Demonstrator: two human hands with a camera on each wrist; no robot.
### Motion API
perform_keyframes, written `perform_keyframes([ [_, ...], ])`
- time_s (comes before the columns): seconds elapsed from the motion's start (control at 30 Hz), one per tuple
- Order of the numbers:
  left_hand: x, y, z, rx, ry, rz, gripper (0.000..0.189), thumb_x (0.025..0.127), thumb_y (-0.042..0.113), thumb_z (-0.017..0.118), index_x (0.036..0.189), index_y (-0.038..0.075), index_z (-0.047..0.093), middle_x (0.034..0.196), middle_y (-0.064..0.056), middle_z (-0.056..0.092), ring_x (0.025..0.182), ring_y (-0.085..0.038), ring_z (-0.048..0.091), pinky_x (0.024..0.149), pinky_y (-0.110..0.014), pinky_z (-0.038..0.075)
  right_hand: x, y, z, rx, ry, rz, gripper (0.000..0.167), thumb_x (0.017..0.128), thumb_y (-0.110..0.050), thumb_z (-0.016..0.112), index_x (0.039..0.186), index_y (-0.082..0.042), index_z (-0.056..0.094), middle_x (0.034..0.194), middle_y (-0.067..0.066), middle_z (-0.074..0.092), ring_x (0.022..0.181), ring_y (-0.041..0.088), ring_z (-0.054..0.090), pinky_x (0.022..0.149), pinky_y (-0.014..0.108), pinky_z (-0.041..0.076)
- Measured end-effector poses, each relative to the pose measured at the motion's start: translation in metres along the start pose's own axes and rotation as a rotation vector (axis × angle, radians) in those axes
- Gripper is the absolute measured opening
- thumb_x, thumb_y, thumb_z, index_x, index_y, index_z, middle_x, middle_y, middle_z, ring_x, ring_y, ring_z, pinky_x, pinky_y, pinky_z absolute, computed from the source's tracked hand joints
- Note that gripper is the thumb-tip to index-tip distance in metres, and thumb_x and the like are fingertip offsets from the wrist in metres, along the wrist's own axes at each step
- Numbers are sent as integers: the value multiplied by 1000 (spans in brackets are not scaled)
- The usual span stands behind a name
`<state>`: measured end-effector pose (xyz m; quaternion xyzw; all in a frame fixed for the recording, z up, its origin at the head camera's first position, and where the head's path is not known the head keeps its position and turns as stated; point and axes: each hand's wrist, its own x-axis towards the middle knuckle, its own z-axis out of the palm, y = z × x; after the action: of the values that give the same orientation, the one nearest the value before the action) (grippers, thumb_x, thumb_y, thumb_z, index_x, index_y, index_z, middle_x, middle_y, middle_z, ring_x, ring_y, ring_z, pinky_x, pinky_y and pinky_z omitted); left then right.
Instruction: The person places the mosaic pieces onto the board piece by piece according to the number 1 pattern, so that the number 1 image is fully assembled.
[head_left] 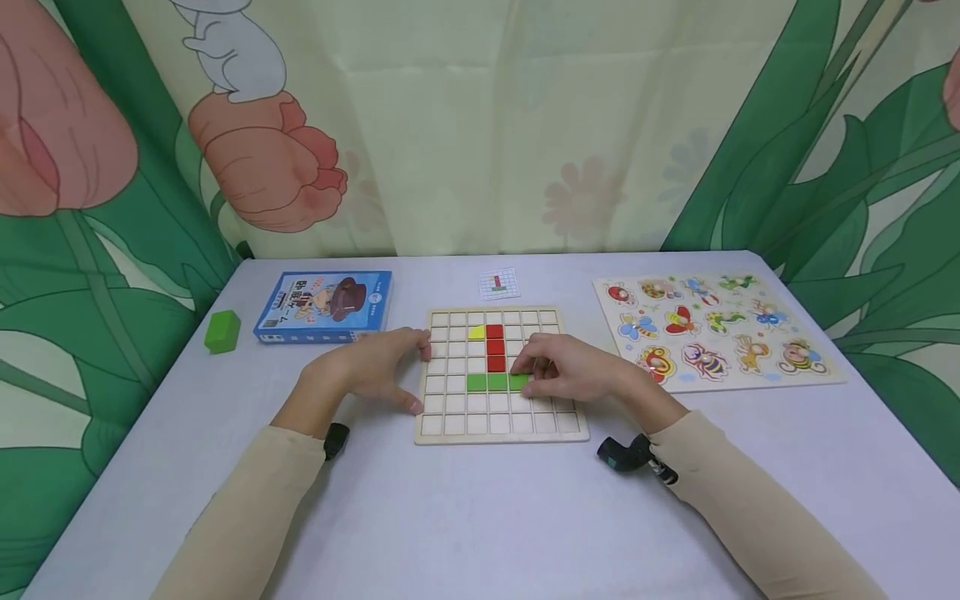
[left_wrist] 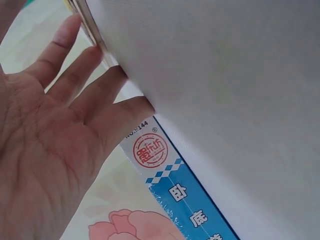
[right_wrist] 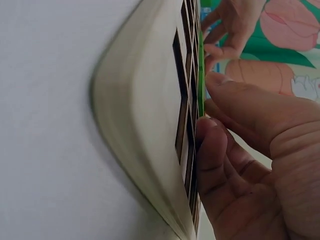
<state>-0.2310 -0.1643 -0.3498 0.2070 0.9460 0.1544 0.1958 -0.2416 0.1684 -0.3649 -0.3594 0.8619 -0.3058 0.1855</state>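
Observation:
A pale wooden grid board [head_left: 508, 423] lies on the table before me, its squares outlined by raised lines. On it are a yellow piece [head_left: 476, 333], red squares [head_left: 495, 347] in a column and a row of green tiles [head_left: 486, 382] below them. My left hand [head_left: 378, 367] rests against the board's left edge, thumb and fingers spread. My right hand [head_left: 573, 367] has its thumb and curled fingertips at the right end of the green row, pinching the green tile there. In the right wrist view, the green tile [right_wrist: 201, 82] shows as a thin strip by the thumb.
Behind the board lies a small pattern card [head_left: 498, 284]. A blue box [head_left: 324, 307] and a green block [head_left: 222, 332] are at the left. At the right is an insect picture board [head_left: 712, 333]. A printed curtain [head_left: 465, 133] hangs behind the table.

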Motion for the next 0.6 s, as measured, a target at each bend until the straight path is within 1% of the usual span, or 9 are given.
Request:
perform_keyframes([
  [0.07,-1,0,0,-6,-3,-5,72,67,49,96,121,26,55,155,-3,47,134,-23,45,116,-50,36,-1,-1,-1,-10,-12,-3,25,93,-21,78,118,-17,73,105,-2,63,91,15,59,81,27,52],
  [0.2,-2,1,-1,-20,-10,-14,71,67,47,96,121,26,55,153,-3,47,132,-23,45,115,-50,37,-3,-4,-5,-39,-42,-13,29,94,-23,77,122,-16,73,111,-3,64,92,13,60,84,30,53],
  [0.27,-3,0,-2,-30,-9,-10,69,68,45,96,120,25,55,156,-3,45,138,-25,44,116,-52,35,-4,-7,-7,-52,-52,-13,30,95,-24,76,123,-16,72,116,-3,65,93,13,61,87,32,53],
  [0.37,-3,0,-4,-55,-11,-3,66,70,42,95,120,24,55,162,-4,40,147,-28,37,119,-53,32,-7,-9,-11,-45,-60,2,29,97,-27,74,123,-16,71,120,-3,66,96,13,62,91,35,53],
  [0.43,-3,0,-4,-73,-17,-12,65,73,42,94,121,23,56,165,-5,36,151,-30,33,120,-53,32,-12,-10,-12,-34,-64,12,29,98,-28,72,124,-17,70,121,-3,67,98,12,63,93,36,54],
  [0.53,-5,2,-4,-89,-31,-53,65,77,47,90,126,23,56,160,-7,42,141,-28,43,114,-51,39,-20,-10,-13,-6,-65,7,29,99,-30,71,124,-16,69,122,-2,67,102,12,65,95,35,54],
  [0.6,-7,4,-5,-89,-36,-77,66,80,50,87,131,23,55,154,-8,47,130,-27,48,107,-49,44,-26,-9,-14,17,-65,-6,29,99,-29,71,124,-15,69,122,-2,67,105,13,65,95,34,55],
])
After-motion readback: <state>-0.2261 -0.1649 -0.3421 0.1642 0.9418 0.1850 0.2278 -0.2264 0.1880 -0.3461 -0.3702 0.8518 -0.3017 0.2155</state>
